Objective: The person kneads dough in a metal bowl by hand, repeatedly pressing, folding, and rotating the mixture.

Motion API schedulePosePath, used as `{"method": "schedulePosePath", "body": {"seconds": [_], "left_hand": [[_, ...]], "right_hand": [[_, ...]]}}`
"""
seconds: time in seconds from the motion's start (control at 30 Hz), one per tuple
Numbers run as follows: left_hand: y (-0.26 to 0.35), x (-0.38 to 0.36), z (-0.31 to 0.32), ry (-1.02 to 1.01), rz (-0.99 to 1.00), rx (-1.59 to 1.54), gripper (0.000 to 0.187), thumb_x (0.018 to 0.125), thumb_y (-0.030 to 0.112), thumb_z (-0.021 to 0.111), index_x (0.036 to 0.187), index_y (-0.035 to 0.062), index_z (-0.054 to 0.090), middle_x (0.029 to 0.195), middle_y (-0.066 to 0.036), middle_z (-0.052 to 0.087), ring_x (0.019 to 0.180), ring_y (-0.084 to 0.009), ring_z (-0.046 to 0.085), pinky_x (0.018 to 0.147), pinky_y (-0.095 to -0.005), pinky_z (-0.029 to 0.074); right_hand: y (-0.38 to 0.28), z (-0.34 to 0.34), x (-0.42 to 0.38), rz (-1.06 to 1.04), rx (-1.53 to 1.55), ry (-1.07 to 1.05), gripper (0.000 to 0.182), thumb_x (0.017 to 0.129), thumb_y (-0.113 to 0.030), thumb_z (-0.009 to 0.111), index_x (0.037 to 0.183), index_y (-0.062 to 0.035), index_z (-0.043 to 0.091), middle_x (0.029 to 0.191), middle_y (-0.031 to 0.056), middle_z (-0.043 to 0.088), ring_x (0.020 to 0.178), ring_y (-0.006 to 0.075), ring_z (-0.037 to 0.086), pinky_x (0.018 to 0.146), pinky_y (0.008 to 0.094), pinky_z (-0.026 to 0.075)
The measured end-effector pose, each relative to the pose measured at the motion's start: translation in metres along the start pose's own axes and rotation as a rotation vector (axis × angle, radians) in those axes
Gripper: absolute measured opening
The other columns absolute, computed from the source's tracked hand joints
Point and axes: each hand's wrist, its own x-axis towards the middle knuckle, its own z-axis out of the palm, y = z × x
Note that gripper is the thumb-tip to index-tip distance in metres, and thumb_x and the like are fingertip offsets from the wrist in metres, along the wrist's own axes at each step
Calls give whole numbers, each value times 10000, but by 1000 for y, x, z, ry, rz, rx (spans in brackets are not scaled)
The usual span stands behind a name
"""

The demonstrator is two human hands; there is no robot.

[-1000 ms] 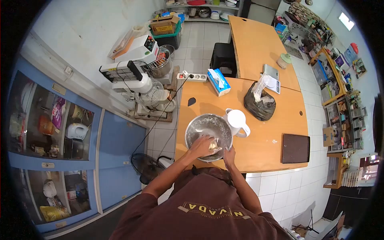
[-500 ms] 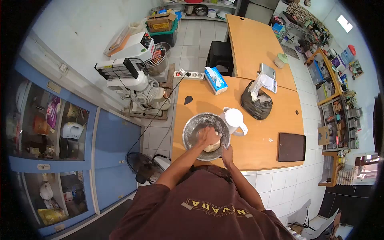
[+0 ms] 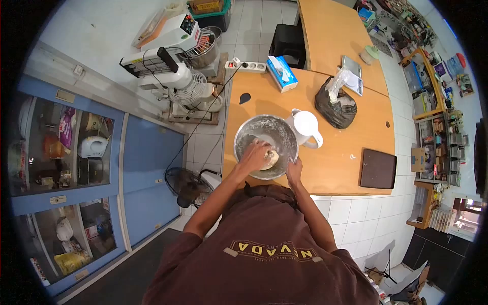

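Note:
A metal mixing bowl (image 3: 268, 125), its inside streaked with flour, stands near the front edge of the wooden table. Inside it lies a pale lump of dough (image 3: 271, 160). My left hand (image 3: 256, 154) is in the bowl, its fingers bent over the dough's left side; the fingertips are partly hidden. With my right hand (image 3: 294, 171) I grip the bowl's rim at its lower right. A white jug (image 3: 305, 124) is close beside the bowl, its handle pointing right.
On the wooden table (image 3: 325, 168) are a black plastic bag (image 3: 335, 109), a scale (image 3: 354, 84), a blue-and-white box (image 3: 282, 74) and a dark tray (image 3: 378, 169). A power strip (image 3: 246, 66) lies at the far edge. Mixers (image 3: 190, 89) and a fan (image 3: 185, 188) stand left.
My left hand has shifted from on top of the dough to its left side, the fingers now spread over it. My right hand still holds the rim. The whole view has tilted slightly.

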Motion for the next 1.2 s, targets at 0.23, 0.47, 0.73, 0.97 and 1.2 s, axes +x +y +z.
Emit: {"method": "schedulePosePath", "body": {"seconds": [0.23, 0.47, 0.73, 0.97, 1.2], "left_hand": [[20, 19, 10, -20, -187, -74, 464, 806, 379, 734, 1044, -16, 680, 869, -255, 707, 842, -442, 690, 780, -507, 544], [14, 38, 19, -65, -354, -25, 546, 830, 465, 707, 1073, -22, 669, 891, -279, 703, 847, -451, 693, 772, -535, 550], [9, 45, 29, 9, -427, 31, 546, 840, 491, 695, 1068, -5, 681, 937, -274, 704, 913, -450, 687, 830, -525, 549], [9, 43, 24, -27, -370, -86, 513, 855, 420, 713, 1155, 10, 640, 1039, -254, 679, 1004, -431, 648, 905, -524, 494], [24, 9, -40, 336, -196, 60, 509, 821, 221, 758, 1258, 19, 592, 1364, -214, 485, 1280, -407, 454, 1052, -514, 387]], "right_hand": [[-1, 2, -3, -15, 67, -20, 397, 929, -149, 537, 1269, 39, 619, 1138, 283, 695, 1102, 413, 660, 922, 445, 493], [-9, -4, 3, 8, -67, -53, 416, 956, -197, 535, 1290, 42, 605, 1145, 302, 687, 1092, 422, 661, 931, 448, 487], [-11, -4, 1, 21, -72, -53, 444, 962, -230, 513, 1311, 30, 601, 1148, 297, 688, 1115, 442, 652, 942, 463, 481], [-13, -2, 1, -56, -25, -23, 479, 912, -187, 513, 1326, 44, 582, 1134, 309, 686, 1085, 464, 655, 936, 466, 489], [-19, -6, -2, -148, -50, 20, 402, 879, -146, 632, 1226, 54, 609, 1042, 297, 701, 1010, 438, 683, 892, 471, 509]]}}
